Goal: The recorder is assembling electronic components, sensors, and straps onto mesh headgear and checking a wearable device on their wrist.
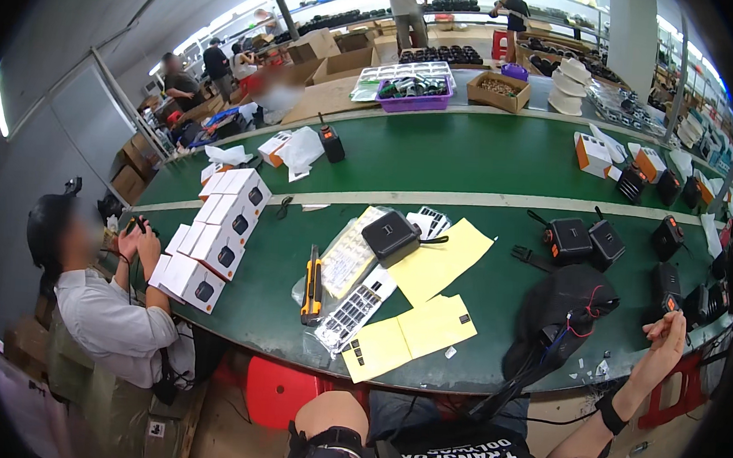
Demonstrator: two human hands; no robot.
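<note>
My right hand [666, 338] reaches over the right end of the green table, fingers partly bent and the thumb apart. Its fingertips are next to the orange-marked lower end of a black box-shaped device [666, 285]; whether they touch it I cannot tell. Nothing shows in its grasp. Of my left arm only a bare part and a black strap show at the lower edge; the left hand is out of sight. In front of me lie a black device with a wrist loop [391, 237], yellow sheets [410, 337], a sticker sheet [355, 311] and a yellow-black utility knife [313, 286].
A black bag with cables [556, 320] lies left of my right hand, near several black devices [569, 240]. White boxes [206, 249] are stacked at the left, beside a seated person [118, 314]. A purple basket [414, 102] stands across the table [437, 166]. A red stool [281, 392] is below the edge.
</note>
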